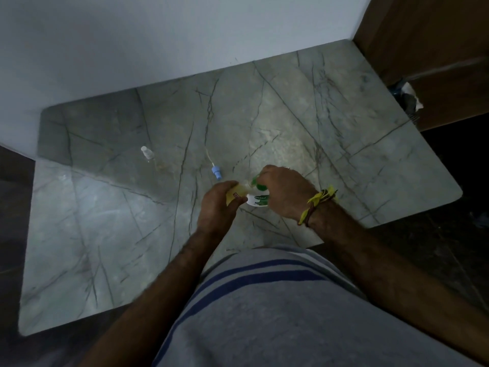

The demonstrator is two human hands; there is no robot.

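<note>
At frame centre, our left hand curls round a yellow bottle; our right hand grips a green-and-white bottle from above, forearms angling inward.

Dim, bluish picture; soft glare on the marble counter; corners dark; edges bowed; slight blur.

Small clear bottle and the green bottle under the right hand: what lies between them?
A blue pump cap with a thin tube lies on the table between the small clear bottle and the green bottle; the head view shows it.
</note>
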